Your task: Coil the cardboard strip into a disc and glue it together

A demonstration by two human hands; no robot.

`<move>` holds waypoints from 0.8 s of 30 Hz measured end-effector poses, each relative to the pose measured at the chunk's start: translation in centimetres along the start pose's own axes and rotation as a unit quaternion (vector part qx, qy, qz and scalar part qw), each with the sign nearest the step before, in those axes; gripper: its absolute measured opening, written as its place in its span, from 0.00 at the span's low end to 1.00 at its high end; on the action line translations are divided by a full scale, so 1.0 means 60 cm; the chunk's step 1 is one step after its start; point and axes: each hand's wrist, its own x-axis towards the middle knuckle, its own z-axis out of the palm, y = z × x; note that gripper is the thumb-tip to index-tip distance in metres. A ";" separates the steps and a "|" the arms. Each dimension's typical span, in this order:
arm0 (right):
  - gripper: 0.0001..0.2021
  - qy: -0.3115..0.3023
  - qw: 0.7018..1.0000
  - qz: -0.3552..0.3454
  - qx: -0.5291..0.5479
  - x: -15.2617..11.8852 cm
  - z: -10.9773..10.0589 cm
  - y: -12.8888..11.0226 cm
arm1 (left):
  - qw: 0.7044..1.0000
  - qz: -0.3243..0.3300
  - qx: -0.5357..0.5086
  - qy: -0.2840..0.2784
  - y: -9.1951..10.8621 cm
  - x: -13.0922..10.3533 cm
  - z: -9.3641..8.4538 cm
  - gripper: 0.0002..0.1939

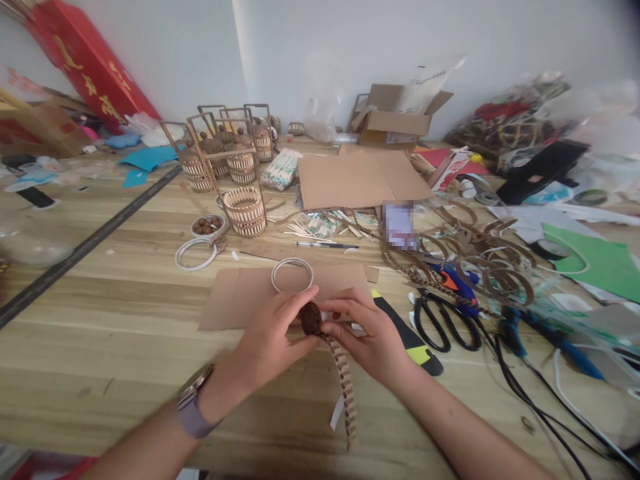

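Near the middle of the table, my left hand (pixel 273 337) grips a small dark brown round piece (pixel 311 319) between thumb and fingers. My right hand (pixel 367 333) pinches the upper end of a brown braided strip (pixel 345 387) against the right side of that piece. The strip hangs down toward the table's front edge. Just beyond my hands, a white ring (pixel 293 274) lies partly on a flat cardboard sheet (pixel 225 300). A small slatted basket (pixel 245 212) stands behind, to the left.
Black-handled scissors (pixel 445 323), a blue glue gun (pixel 460 287), cables (pixel 530 393) and brown rings (pixel 470 247) crowd the right side. Several handled baskets (pixel 241 167) stand behind. A long black bar (pixel 95 243) crosses the left side.
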 end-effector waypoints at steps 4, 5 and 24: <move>0.13 -0.006 0.999 0.022 0.040 0.001 -0.003 0.011 | 0.998 0.056 -0.028 0.005 0.008 0.006 -0.003 0.23; 0.15 -0.003 0.998 0.034 0.052 0.002 -0.004 0.014 | 0.998 0.059 -0.028 0.005 0.010 0.007 -0.004 0.21; 0.05 0.045 0.991 0.092 -0.085 -0.005 0.006 -0.024 | 0.997 0.025 0.059 0.040 0.010 0.005 0.005 0.19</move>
